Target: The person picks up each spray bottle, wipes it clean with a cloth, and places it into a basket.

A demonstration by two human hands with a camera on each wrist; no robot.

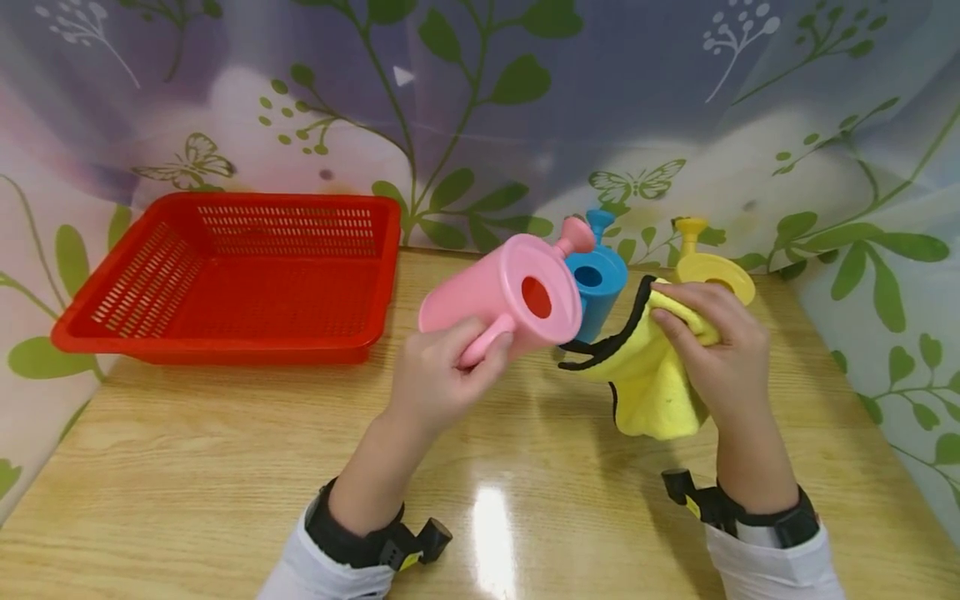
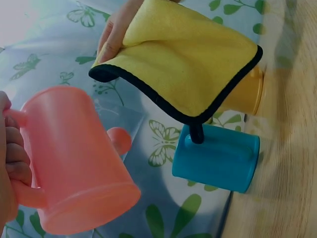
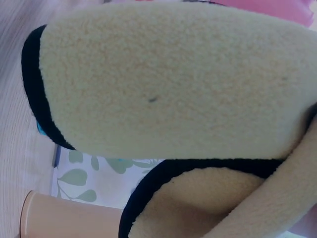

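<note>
My left hand (image 1: pixel 442 375) grips the handle of a pink watering can (image 1: pixel 480 287), which is held tilted above the table with its top opening facing me. In the left wrist view, fingers (image 2: pixel 16 153) curl through the pink can's handle. My right hand (image 1: pixel 723 350) pinches a yellow cloth (image 1: pixel 652 392) with black edging, and the cloth hangs down beside the pink can. Behind the cloth stand a blue watering can (image 1: pixel 600 283) and a yellow watering can (image 1: pixel 712 271), each partly hidden. Cloth (image 3: pixel 163 84) fills most of the right wrist view.
A red plastic basket (image 1: pixel 225 350) with slotted walls sits at the left on the wooden table (image 1: pixel 247 467). A curtain (image 1: pixel 315 108) printed with leaves and butterflies hangs behind the table and along its sides.
</note>
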